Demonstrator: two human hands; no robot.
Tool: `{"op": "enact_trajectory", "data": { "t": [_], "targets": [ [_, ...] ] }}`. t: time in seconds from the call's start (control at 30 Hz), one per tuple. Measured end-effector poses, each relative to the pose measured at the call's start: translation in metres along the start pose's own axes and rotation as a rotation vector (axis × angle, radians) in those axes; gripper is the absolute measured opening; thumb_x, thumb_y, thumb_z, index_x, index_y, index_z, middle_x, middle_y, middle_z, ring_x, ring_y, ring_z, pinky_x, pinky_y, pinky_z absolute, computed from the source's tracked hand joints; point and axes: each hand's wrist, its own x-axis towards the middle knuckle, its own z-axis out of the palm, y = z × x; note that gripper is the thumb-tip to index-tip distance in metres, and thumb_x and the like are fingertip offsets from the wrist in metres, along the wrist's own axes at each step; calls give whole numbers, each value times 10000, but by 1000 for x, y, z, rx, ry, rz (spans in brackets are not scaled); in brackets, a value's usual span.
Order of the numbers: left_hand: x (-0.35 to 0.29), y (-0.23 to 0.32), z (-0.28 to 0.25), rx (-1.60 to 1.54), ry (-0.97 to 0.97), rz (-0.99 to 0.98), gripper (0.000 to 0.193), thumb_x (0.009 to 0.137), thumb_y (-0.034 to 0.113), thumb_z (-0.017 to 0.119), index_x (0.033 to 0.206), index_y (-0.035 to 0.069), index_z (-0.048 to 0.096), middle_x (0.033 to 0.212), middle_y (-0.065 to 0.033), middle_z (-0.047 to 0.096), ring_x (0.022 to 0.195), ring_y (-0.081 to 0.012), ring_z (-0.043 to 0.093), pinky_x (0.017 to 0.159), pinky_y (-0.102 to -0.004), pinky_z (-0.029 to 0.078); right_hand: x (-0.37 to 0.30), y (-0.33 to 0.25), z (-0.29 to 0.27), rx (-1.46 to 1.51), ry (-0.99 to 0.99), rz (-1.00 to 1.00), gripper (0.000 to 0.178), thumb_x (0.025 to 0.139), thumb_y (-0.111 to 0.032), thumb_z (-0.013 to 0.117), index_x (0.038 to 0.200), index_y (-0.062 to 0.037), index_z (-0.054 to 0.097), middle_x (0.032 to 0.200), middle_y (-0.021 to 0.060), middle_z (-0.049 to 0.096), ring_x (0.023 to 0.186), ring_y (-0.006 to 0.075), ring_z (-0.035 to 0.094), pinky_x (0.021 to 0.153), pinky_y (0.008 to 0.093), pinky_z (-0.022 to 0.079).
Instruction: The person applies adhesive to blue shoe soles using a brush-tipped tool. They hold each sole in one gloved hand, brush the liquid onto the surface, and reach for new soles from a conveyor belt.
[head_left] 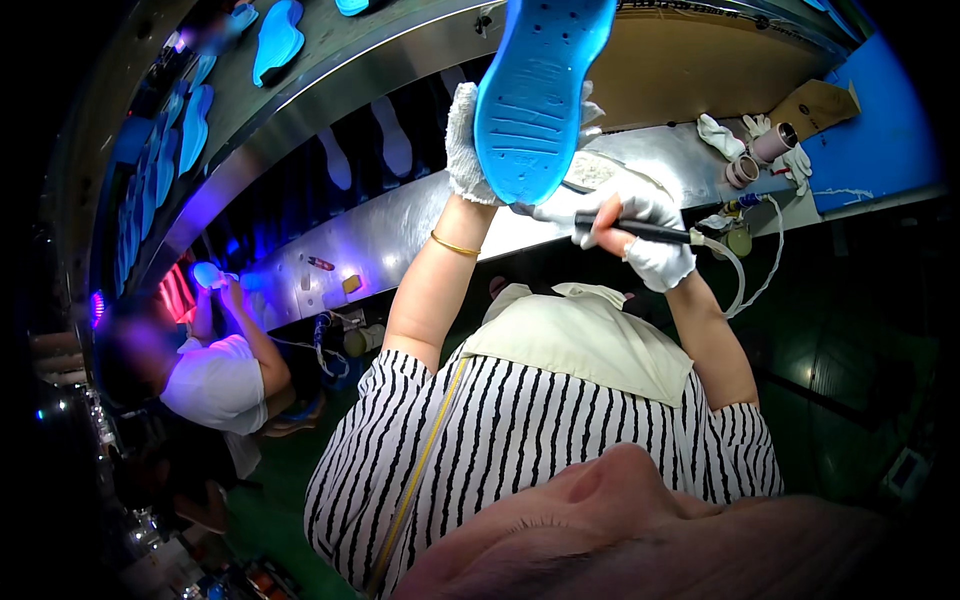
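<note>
A: Where was the blue shoe sole?

B: At the top centre of the frame, held up with its grooved face toward the camera, its far end cut off by the upper edge.

A: What was holding it?

B: The left hand, in a white glove. Its grip pinched the sole across its width, with gloved fingertips showing past the right edge. A gold bangle circled that wrist.

A: And the right hand?

B: Just right of centre, also gloved, with a bare finger showing. Its grip was wrapped around a black-handled tool, aimed toward the sole's lower end. A pale tube trailed from the handle's right end. Whether the tip touched the sole, I couldn't tell.

A: What lay around them?

B: A steel surface crossed the middle of the frame. Toward its right end were white work gloves and a pinkish cylindrical container. At the upper left, more blue soles lay along a dark, metal-edged conveyor.

A: Anyone else?

B: At the left, a co-worker in a white top held up a bluish, glowing object, too blurred to name.
</note>
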Motion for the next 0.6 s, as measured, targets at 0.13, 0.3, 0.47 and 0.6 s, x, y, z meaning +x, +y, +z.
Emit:
{"op": "enact_trajectory", "data": {
  "t": [0.13,0.3,0.47,0.6],
  "targets": [
    [4,2,0,103,-20,-84,953,872,701,439,1503,10,259,1486,-299,326,1343,-445,396,1118,-539,342,19,-4,1,-383,75,-222,203,762,77,721,882,-48,616,902,91,654,802,171,638,734,280,507],
    [10,10,0,135,127,-178,815,912,596,481,1435,-20,377,1357,-303,478,1178,-428,557,995,-487,490,27,6,4,-556,-113,-308,205,695,78,731,822,-48,631,884,100,652,823,228,639,750,313,511],
    [7,14,5,493,490,-232,503,913,439,619,1183,15,622,1007,-176,678,832,-239,695,713,-355,605,30,-7,-11,-335,-246,78,165,706,74,721,796,-40,643,888,57,664,839,169,632,764,291,509],
    [12,10,11,532,424,-296,423,909,382,655,1126,19,660,979,-124,694,812,-193,687,677,-317,592,29,-23,-24,-329,-257,242,135,729,66,706,795,-36,647,892,72,670,835,161,631,761,274,513]
  ]
}}
